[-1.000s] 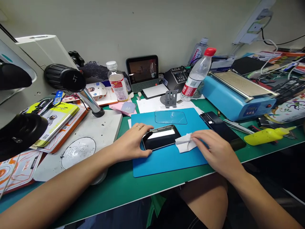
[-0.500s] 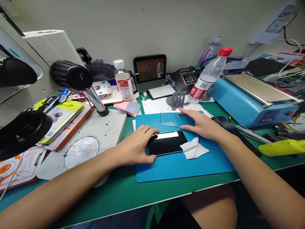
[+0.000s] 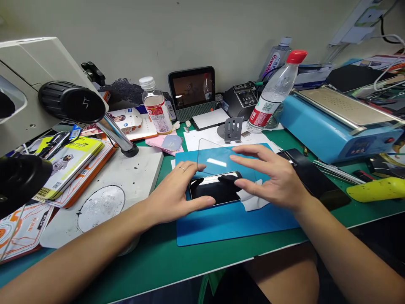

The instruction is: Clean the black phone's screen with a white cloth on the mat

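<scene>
A black-faced phone [image 3: 211, 193] lies screen up on a blue mat [image 3: 228, 230]. My left hand [image 3: 177, 192] spans its left end, thumb over the lower edge and fingertips by the upper edge. A clear, phone-sized screen protector [image 3: 217, 162] is tilted above the phone, with a bright reflection on it. The thumb and fingers of my right hand [image 3: 272, 175] hold its right side. My left fingertips are close to its left edge; whether they touch it I cannot tell. A white wipe [image 3: 253, 202] lies at the phone's right end, partly under my right hand.
On the left, a microscope stand [image 3: 126, 147] rises from its base beside stacked boxes [image 3: 72, 164]. Behind the mat are a bottle [image 3: 156, 112], a small display [image 3: 193, 90] and a red-capped bottle [image 3: 268, 101]. A blue machine [image 3: 332, 131] and yellow bottle [image 3: 376, 190] are on the right.
My right hand has lifted the screen protector off the mat and brought it toward me, tilted over the phone. My left thumb has moved onto the phone's face. The view has shifted slightly.
</scene>
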Motion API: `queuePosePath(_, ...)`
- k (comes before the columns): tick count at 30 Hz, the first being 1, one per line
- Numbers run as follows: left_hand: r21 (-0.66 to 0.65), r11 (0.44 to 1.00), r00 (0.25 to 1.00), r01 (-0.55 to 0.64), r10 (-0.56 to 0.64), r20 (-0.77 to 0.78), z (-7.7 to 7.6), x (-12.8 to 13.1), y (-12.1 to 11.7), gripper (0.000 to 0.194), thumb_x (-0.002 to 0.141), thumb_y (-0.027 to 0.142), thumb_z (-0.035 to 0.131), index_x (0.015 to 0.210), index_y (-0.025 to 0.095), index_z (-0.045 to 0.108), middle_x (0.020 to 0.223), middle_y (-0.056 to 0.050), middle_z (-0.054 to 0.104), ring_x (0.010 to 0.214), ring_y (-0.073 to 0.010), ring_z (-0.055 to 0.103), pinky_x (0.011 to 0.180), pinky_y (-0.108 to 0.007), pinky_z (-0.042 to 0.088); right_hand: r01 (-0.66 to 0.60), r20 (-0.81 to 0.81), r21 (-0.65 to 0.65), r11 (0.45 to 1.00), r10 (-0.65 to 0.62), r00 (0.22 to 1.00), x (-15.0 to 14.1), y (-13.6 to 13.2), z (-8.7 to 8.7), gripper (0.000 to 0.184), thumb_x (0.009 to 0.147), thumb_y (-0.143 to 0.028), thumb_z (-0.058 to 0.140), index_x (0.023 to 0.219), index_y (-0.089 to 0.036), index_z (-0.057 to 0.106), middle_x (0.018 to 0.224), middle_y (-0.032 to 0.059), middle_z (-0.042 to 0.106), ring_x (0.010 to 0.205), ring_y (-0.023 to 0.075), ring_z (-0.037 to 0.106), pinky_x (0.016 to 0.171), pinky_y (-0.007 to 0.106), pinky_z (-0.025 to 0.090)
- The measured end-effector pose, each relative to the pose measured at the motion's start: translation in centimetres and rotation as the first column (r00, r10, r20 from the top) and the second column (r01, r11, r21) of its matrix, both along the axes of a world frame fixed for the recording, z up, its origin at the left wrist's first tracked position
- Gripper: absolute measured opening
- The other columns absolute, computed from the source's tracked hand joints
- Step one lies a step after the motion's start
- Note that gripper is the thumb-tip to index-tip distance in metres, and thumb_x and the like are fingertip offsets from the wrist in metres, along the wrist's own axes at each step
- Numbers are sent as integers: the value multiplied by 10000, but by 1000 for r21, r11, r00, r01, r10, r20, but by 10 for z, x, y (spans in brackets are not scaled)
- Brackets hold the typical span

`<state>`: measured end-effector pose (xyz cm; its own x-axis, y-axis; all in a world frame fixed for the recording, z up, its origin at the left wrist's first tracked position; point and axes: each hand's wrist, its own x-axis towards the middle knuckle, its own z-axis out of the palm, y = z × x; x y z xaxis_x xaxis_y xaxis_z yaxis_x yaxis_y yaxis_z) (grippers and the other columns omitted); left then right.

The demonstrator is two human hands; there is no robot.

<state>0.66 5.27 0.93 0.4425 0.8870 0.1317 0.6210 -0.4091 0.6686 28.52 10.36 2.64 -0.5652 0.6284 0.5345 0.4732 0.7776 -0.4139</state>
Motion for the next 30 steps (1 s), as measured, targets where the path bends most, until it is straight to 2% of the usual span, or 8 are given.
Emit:
queuePosePath(4,41,999,987,25,-31,157,0,-2,-5,740,896,643,660,1487,271,416,1383,-122,589,1202,-298,579,1031,-487,497,-89,-185,-100,991,69,980,-30,-30,-3,457,879,-404,763,1312,-272,704,1335,100,701,1222,285,678,1058,454,559)
queuePosePath(8,79,997,952,9,-32,303,-2,-4,-5,865,850,729,657,1536,289,368,1426,-128,550,1209,-296,567,1006,-470,504,-109,-290,-178,978,53,956,-58,-44,-13,572,893,-437,745,1425,-279,606,1356,101,699,1256,287,660,1063,470,554)
queuePosePath(13,152,988,917,-37,-26,398,0,-5,-5,691,880,653,679,1431,280,492,1403,-119,586,1291,-303,558,1052,-464,482,-102,-229,-202,974,54,972,-66,-51,-19,518,961,-458,653,1451,-299,598,1492,113,608,1353,311,596,1099,498,527)
queuePosePath(18,134,981,923,-139,79,378,1,-6,-5,746,909,579,675,1533,262,414,1292,-107,631,1237,-290,588,1091,-481,463,67,45,-186,980,-59,997,-21,-62,-26,582,982,-491,601,1530,-315,510,1600,98,500,1437,330,513,1134,519,498)
queuePosePath(22,175,976,966,-134,89,243,-1,-6,-5,855,878,586,701,1591,245,372,1225,-109,620,1114,-267,625,1003,-454,525,279,196,-105,954,-256,947,32,-64,-40,568,956,-471,644,1495,-318,548,1540,82,569,1411,346,534,1120,541,512)
queuePosePath(25,217,976,987,-15,-21,160,-4,-4,-5,833,884,527,723,1594,267,373,1221,-96,675,1049,-243,658,952,-426,559,271,251,-100,957,-239,938,53,-59,-44,330,984,-472,589,1208,-288,747,1336,89,713,1251,329,657,1028,518,575)
queuePosePath(27,270,962,990,22,-58,126,-6,-2,-6,775,880,500,740,1555,265,441,1258,-101,700,1100,-261,664,975,-443,559,263,247,-83,961,-236,940,59,-51,-41,291,1007,-442,544,1014,-275,782,1155,82,773,1120,299,713,954,480,607)
queuePosePath(30,322,946,996,17,-43,76,-6,-1,-7,698,871,490,757,1479,225,539,1314,-132,690,1175,-293,653,1008,-475,552,328,211,-14,945,-318,924,64,-34,-32,302,1011,-416,524,976,-253,776,1025,96,782,1053,315,719,955,530,590)
